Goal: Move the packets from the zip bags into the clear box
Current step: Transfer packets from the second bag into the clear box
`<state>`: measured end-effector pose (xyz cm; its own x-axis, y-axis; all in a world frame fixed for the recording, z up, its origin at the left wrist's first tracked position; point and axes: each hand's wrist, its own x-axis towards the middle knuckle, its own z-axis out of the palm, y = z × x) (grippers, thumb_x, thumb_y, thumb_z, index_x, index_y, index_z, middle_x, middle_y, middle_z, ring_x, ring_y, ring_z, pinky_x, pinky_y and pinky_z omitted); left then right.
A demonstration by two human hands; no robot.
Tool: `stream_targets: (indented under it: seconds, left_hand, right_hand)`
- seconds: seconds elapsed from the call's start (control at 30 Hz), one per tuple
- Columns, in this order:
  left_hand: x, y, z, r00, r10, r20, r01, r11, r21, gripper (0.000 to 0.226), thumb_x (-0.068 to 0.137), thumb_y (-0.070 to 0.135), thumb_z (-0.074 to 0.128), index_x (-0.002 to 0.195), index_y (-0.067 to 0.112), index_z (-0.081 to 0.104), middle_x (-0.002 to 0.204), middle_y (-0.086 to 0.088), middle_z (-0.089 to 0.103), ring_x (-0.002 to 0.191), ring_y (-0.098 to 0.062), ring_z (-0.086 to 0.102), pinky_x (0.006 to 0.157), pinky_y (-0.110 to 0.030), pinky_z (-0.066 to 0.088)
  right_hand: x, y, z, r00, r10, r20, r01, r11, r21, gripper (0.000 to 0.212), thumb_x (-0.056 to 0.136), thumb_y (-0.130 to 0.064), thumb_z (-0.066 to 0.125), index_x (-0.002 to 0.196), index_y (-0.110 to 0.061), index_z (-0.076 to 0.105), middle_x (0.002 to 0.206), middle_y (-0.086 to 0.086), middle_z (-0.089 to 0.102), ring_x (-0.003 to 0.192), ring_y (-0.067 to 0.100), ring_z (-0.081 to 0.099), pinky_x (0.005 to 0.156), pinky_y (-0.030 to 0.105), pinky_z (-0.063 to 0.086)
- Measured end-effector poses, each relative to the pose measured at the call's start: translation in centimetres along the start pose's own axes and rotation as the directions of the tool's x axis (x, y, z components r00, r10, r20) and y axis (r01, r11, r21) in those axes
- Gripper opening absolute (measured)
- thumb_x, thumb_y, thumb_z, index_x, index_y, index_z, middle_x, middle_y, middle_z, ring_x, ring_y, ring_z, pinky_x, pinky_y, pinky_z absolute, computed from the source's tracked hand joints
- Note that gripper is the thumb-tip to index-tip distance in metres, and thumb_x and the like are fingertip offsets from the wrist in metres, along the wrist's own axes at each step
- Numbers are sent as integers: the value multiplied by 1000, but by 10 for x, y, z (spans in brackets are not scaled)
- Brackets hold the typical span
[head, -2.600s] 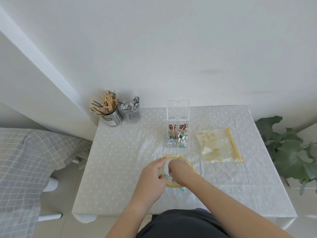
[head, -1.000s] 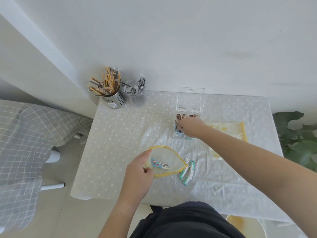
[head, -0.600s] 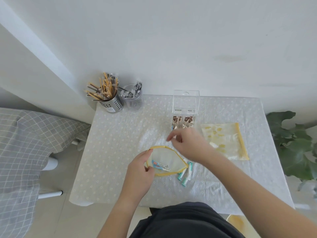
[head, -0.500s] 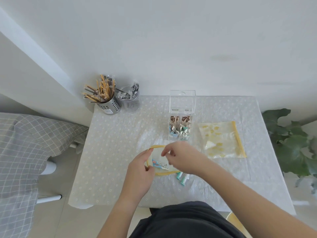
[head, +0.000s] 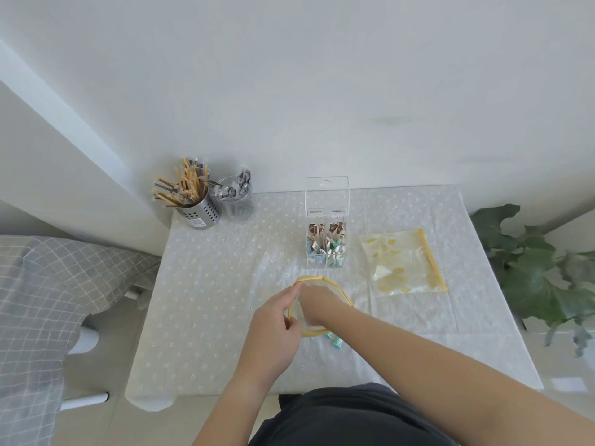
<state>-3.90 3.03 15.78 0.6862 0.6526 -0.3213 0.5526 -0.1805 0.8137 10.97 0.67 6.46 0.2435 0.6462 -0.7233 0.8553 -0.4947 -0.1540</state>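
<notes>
Bare left hand [head: 273, 329], right hand [head: 317, 304]; dark garment [head: 347, 416]

- Clear acrylic box [head: 326, 197], upright, lid raised; brown and teal packets [head: 326, 246] standing inside.
- Yellow-rimmed transparent zip bag [head: 311, 278], mouth open, just before the box.
- Yellow-printed zip bag [head: 402, 262], flat, right of the box.

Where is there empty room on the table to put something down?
The biggest bare patch is the left side of the table, between the metal holder and the left hand. Another lies on the right, between the flat zip bag and the near edge. The middle is crowded: clear box, open zip bag, right hand, loose packets.
</notes>
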Motion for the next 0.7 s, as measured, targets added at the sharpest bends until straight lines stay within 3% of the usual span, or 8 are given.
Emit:
stream_targets:
  seconds: [0.07, 0.2, 0.33, 0.47, 0.53, 0.6, 0.63, 0.7]
  left_hand:
    - [-4, 4, 0, 1000, 7, -4, -7, 1000, 6, 70, 99, -5, 51, 156, 35, 50, 145, -23, 56, 50, -2, 44, 58, -10, 45]
    - [-7, 7, 4, 1000, 7, 31, -9, 998, 59, 71, 99, -5, 49, 157, 35, 47, 142, -24, 57, 48, 1, 48, 54, -11, 43]
    - [-9, 3, 8, 999, -12, 43, 8, 995, 102, 72, 99, -4, 48, 157, 39, 47, 130, -23, 66, 44, -6, 42, 48, -13, 38]
    - [-10, 1, 7, 1000, -17, 24, 14, 995, 102, 73, 98, -3, 49, 157, 40, 46, 87, -2, 72, 44, -6, 40, 48, -14, 40]
    - [-9, 4, 4, 1000, -12, 23, 9, 996, 90, 74, 97, -2, 50, 157, 42, 45, 108, -10, 74, 45, -6, 39, 48, -15, 40]
    - [-7, 6, 2, 1000, -3, 19, 1, 997, 83, 75, 97, -3, 51, 157, 41, 46, 131, -19, 66, 45, -6, 39, 49, -12, 40]
    - [-6, 5, 1, 1000, 1, 10, -1, 997, 78, 75, 96, -4, 51, 157, 40, 46, 127, -15, 70, 46, -6, 39, 50, -12, 41]
    - [-4, 1, 1, 1000, -2, -11, 3, 998, 56, 76, 94, -5, 52, 155, 41, 49, 77, 9, 72, 49, -8, 36, 50, -14, 42]
  right_hand:
    - [0, 0, 6, 1000, -2, -17, 1, 999, -52, 31, 107, -14, 43, 130, -6, 62, 122, 7, 62, 119, 21, 59, 108, 32, 44]
    - [-7, -2, 16, 998, 4, -68, -10, 995, -96, 28, 107, -12, 44, 128, -7, 62, 106, 4, 56, 102, 18, 56, 102, 31, 44]
    - [-13, -7, 22, 993, -34, -114, 11, 981, -196, 24, 103, -11, 48, 120, -11, 65, 96, 0, 53, 111, 21, 65, 95, 30, 49]
    - [-19, -10, 23, 991, -46, -126, 30, 991, -130, 21, 103, -8, 46, 84, -10, 55, 69, -1, 38, 87, 20, 53, 78, 30, 43]
    - [-17, -9, 23, 989, -58, -137, 43, 993, -107, 22, 104, -9, 45, 84, -8, 56, 74, 1, 47, 88, 20, 53, 79, 30, 44]
    - [-20, -12, 17, 987, -100, -129, 85, 990, -117, 23, 104, -13, 44, 109, -4, 65, 101, 8, 65, 102, 25, 62, 93, 34, 48]
    - [-24, -15, 12, 985, -125, -119, 110, 986, -127, 26, 104, -13, 44, 114, -3, 65, 109, 10, 67, 107, 27, 63, 95, 35, 47]
    - [-33, -20, 6, 982, -130, -134, 115, 987, -116, 21, 102, -10, 46, 98, -3, 66, 93, 10, 64, 95, 30, 64, 83, 36, 47]
